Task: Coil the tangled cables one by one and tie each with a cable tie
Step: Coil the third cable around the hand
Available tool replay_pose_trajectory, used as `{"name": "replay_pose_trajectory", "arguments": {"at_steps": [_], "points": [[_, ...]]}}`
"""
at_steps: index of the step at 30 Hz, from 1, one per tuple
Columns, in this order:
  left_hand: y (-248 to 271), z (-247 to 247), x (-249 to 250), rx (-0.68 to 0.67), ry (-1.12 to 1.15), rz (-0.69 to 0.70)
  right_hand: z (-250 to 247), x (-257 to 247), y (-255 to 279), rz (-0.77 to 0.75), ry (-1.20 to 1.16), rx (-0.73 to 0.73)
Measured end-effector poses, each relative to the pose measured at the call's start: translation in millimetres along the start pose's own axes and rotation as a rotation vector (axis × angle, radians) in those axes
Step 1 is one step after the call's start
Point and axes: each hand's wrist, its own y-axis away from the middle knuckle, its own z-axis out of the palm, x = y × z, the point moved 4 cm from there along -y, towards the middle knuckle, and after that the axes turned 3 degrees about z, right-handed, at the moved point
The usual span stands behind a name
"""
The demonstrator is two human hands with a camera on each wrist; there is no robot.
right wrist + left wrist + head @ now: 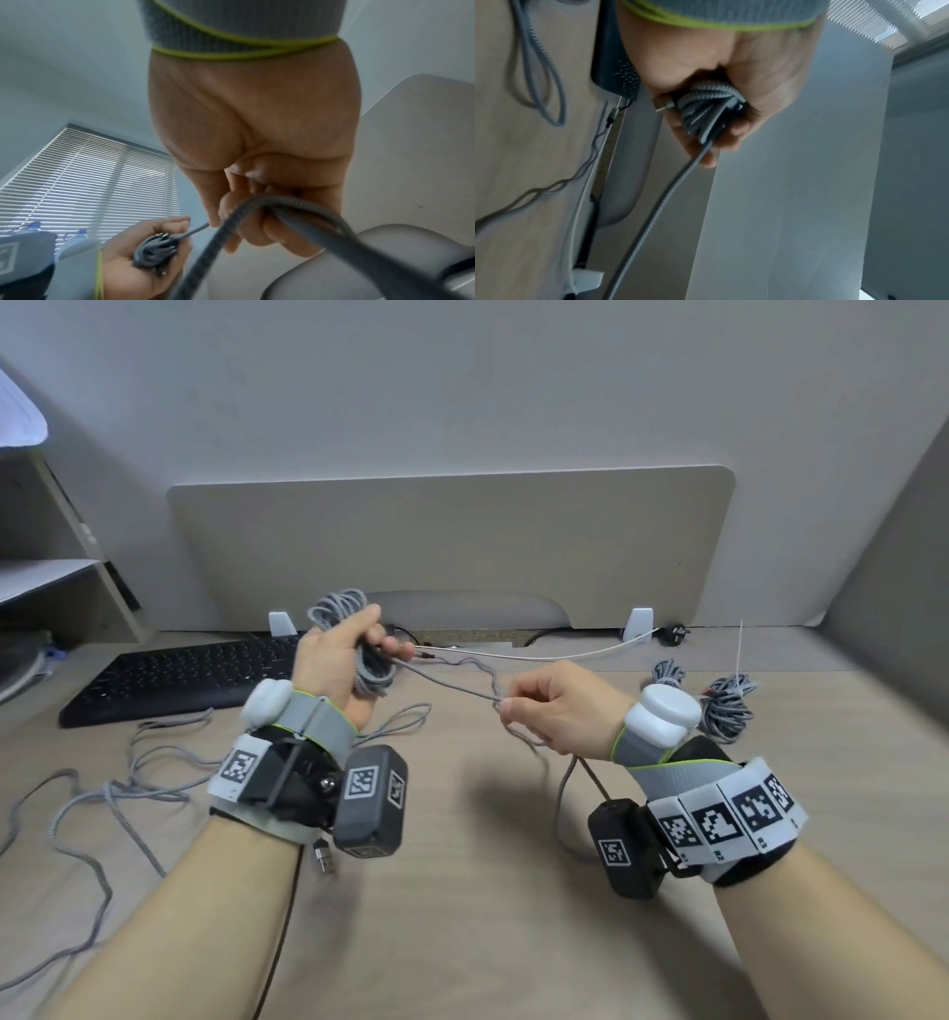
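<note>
Right hand: fingers pinch the grey cable's free run, likely feeding slack toward the coil.
Left hand: beyond and left of those fingers, curled round the half-wound coil, keeping the loops from springing apart.
Loose cables: sprawled on the desk left of the left fingers; snag risk.
Tied coils: right of the right fingers, one with a cable tie upright.
Keyboard: behind the left fingers.
</note>
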Motion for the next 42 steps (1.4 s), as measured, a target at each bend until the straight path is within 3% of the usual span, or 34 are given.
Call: {"name": "replay_pose_trajectory", "arguments": {"at_steps": [3, 13, 17, 23, 31, 38, 42], "points": [[0.4, -4.1, 8.7, -0.039, -0.08, -0.031, -10.0, 4.6, 2.3, 0.03, -0.021, 0.028], [37.8, 34.5, -38.2, -0.393, -0.583, -0.098, -16.0, 6.8, -1.2, 0.04, -0.131, 0.096], [39.7, 34.3, -56.3, -0.396, -0.713, -0.128, -13.8, 3.4, -2.1, 0.022, -0.192, 0.118], [49.1, 40.4, -60.5, -0.519, -0.661, -0.148, -14.0, 4.3, -8.1, -0.048, -0.163, 0.15], [42.5, 40.7, -57.1, -0.46, -0.671, 0.021, -13.8, -1.3, -3.7, -0.042, -0.15, 0.116], [11.4, 6.7, -26.5, -0.1, -0.409, 0.053, -25.8, 3.1, 1.6, -0.01, -0.192, 0.09], [11.8, 7.1, -28.3, -0.107, -0.355, 0.032, -20.2, -1.3, 0.4, -0.047, -0.174, 0.105]]}}
